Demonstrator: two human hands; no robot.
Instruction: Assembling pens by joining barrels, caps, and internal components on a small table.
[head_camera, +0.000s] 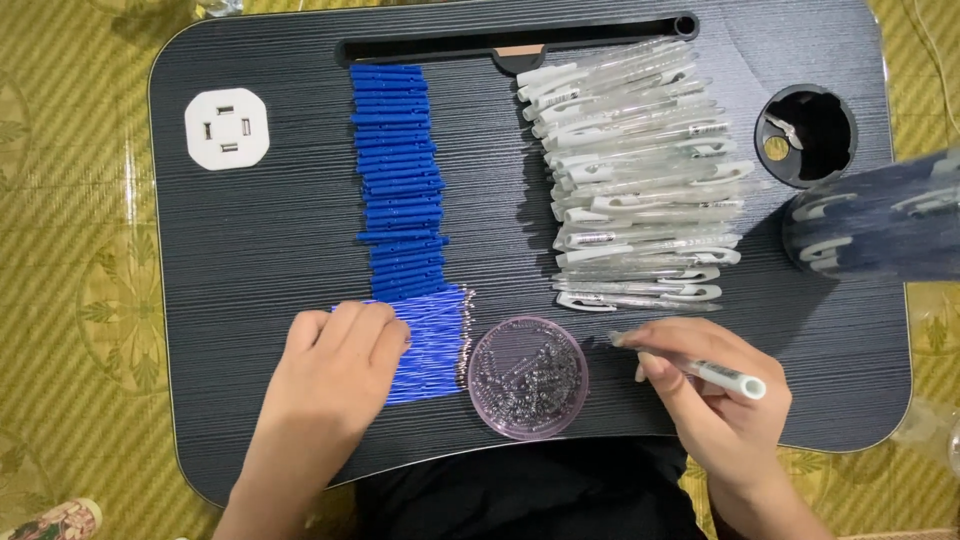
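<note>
A dark, wood-grained lap worktop (250, 250) fills most of the frame, resting over a yellow-green patterned mat (70, 300).

The left hand (335, 365) lies at the lower left of centre, palm down and fingers loosely curled, resting on a bundle of thin blue ink refills (435, 345) whose metal tips point to the right. It presses on them rather than gripping any one. Above that bundle, a column of short blue plastic parts (395, 170) runs up toward the top edge of the worktop.

The right hand (715, 395) is at the lower right, its fingers closed around a clear pen barrel (690, 365) that lies nearly level, its narrow end pointing left and its white end toward the right. Between the two hands, at the lower centre, sits a round transparent pinkish dish (527, 377) filled with small metal springs; it lies just beside the refill tips and near the barrel's narrow end.

In the upper right of centre, a heap of clear pen barrels with white clips (640, 170) is stacked in rough rows. To its right, a round cup recess (808, 135) in the worktop holds a few small bits. At the right edge, a blurred transparent container (880, 225) shows more white clips inside. A white octagonal socket panel (227, 128) sits at the upper left.
</note>
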